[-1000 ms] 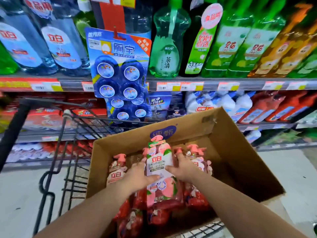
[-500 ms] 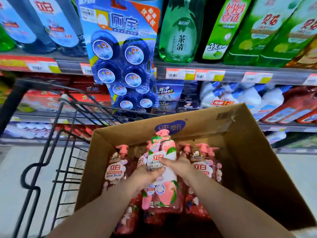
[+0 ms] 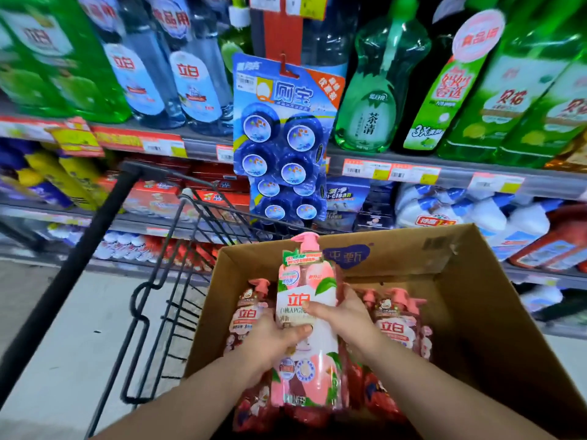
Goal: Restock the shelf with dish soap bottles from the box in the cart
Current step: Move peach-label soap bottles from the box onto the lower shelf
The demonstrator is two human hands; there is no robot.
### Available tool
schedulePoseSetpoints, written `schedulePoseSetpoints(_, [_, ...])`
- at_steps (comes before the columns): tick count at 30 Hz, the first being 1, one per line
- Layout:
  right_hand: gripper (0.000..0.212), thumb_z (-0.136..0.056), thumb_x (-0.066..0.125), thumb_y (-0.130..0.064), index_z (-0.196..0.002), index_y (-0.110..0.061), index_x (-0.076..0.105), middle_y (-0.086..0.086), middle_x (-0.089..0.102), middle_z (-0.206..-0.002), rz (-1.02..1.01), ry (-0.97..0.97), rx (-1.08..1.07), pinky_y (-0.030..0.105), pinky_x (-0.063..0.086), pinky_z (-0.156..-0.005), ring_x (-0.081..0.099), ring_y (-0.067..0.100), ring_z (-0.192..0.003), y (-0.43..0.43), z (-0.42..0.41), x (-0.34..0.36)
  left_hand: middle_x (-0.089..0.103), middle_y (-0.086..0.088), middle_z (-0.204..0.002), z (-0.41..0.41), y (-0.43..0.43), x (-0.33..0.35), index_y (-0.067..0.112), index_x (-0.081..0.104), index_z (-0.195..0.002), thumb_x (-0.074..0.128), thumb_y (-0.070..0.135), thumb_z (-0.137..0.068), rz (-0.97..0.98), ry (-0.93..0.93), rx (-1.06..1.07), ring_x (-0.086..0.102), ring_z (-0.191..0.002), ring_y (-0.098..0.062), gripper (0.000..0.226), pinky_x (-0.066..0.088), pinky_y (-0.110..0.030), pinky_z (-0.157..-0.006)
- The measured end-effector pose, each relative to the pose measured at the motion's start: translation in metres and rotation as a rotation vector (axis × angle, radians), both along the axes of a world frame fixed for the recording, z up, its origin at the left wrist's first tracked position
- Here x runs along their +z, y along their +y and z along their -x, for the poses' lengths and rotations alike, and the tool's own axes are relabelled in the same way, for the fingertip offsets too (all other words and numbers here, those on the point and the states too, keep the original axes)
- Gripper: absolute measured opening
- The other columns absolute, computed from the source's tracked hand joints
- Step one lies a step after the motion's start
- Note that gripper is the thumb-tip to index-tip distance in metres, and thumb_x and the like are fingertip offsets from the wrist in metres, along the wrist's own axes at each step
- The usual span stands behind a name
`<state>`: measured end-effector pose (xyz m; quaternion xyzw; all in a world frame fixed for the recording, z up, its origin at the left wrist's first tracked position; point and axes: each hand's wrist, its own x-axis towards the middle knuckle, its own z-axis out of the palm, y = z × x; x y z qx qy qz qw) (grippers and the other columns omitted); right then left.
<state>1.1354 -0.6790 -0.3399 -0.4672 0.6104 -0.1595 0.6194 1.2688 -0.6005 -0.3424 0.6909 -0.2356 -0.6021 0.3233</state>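
Observation:
A pink peach-label dish soap bottle with a pump top is held upright over the cardboard box, its top above the box's rim. My left hand grips its left side and my right hand grips its right side at the label. More red-pink pump bottles stand in the box, one to the left and a couple to the right. The box sits in a black wire cart.
Store shelves face me, with green and clear-blue bottles on the upper level and white and red bottles lower right. A hanging blue pack of toilet blocks dangles just beyond the cart. The cart handle slants at the left above the grey floor.
Both hands have lifted the pink bottle higher out of the box. The view has tilted up and shifted left, showing more of the upper shelf.

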Motion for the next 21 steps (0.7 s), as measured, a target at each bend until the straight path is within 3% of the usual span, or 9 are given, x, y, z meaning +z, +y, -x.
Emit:
schedulePoseSetpoints(2, [0.040, -0.067, 0.084, -0.010, -0.095, -0.024, 0.058, -0.004, 0.071, -0.091, 0.049, -0.060, 0.024, 0.033, 0.058, -0.077, 0.069, 0.015, -0.085, 0.005, -0.014, 0.025, 0.073, -0.002, -0.094, -0.013, 0.009, 0.019, 0.016, 0.059, -0.102, 0.075, 0.016, -0.079, 0.064, -0.063, 0.042, 0.070, -0.080, -0.015, 0.029, 0.057, -0.028, -0.070])
schedulePoseSetpoints(4, [0.051, -0.066, 0.085, -0.014, -0.106, -0.021, 0.054, 0.000, 0.069, -0.103, 0.134, -0.071, 0.051, 0.033, 0.056, -0.082, 0.067, 0.016, -0.090, 0.012, -0.034, 0.054, 0.070, -0.001, -0.096, -0.029, 0.020, 0.042, 0.017, 0.054, -0.104, 0.078, 0.026, -0.076, 0.142, -0.145, 0.079, 0.069, -0.080, -0.014, 0.038, 0.052, -0.025, -0.061])
schedulePoseSetpoints(8, [0.054, -0.071, 0.082, -0.010, -0.115, -0.015, 0.052, 0.000, 0.067, -0.101, 0.279, -0.155, 0.131, 0.012, 0.053, -0.066, 0.063, 0.006, -0.078, 0.030, -0.082, 0.102, 0.069, -0.002, -0.095, -0.069, 0.047, 0.085, 0.018, 0.050, -0.100, 0.079, 0.024, -0.074, 0.290, -0.247, 0.194, 0.068, -0.078, -0.012, 0.039, 0.050, -0.020, -0.054])
schedulePoseSetpoints(13, [0.066, -0.065, 0.086, -0.023, -0.121, -0.014, 0.051, -0.002, 0.067, -0.107, 0.459, -0.231, 0.209, 0.021, 0.054, -0.077, 0.064, 0.013, -0.091, 0.077, -0.165, 0.158, 0.072, -0.004, -0.095, -0.142, 0.099, 0.138, 0.020, 0.054, -0.103, 0.079, 0.049, -0.047, 0.465, -0.341, 0.284, 0.071, -0.081, -0.021, 0.067, 0.058, -0.046, -0.075])
schedulePoseSetpoints(16, [0.098, -0.036, 0.080, -0.055, -0.122, -0.018, 0.052, 0.001, 0.069, -0.111, 0.533, -0.251, 0.192, 0.042, 0.053, -0.093, 0.067, 0.020, -0.101, 0.119, -0.222, 0.184, 0.072, -0.004, -0.095, -0.191, 0.143, 0.164, 0.019, 0.052, -0.103, 0.077, 0.050, -0.044, 0.533, -0.395, 0.328, 0.071, -0.082, -0.021, 0.071, 0.058, -0.044, -0.076])
schedulePoseSetpoints(19, [0.109, -0.028, 0.074, -0.063, -0.125, -0.019, 0.052, 0.002, 0.068, -0.114, 0.581, -0.260, 0.217, 0.044, 0.052, -0.095, 0.066, 0.021, -0.104, 0.170, -0.281, 0.203, 0.070, -0.003, -0.090, -0.245, 0.198, 0.185, 0.015, 0.051, -0.103, 0.084, 0.025, -0.064, 0.584, -0.417, 0.362, 0.070, -0.074, -0.016, 0.052, 0.059, -0.033, -0.068])
schedulePoseSetpoints(21, [0.107, -0.027, 0.075, -0.064, -0.122, -0.019, 0.054, 0.001, 0.070, -0.112, 0.586, -0.280, 0.227, 0.044, 0.053, -0.093, 0.067, 0.021, -0.102, 0.199, -0.316, 0.210, 0.070, -0.003, -0.091, -0.276, 0.230, 0.195, 0.013, 0.051, -0.104, 0.081, 0.020, -0.071, 0.597, -0.453, 0.389, 0.069, -0.075, -0.014, 0.045, 0.058, -0.029, -0.066])
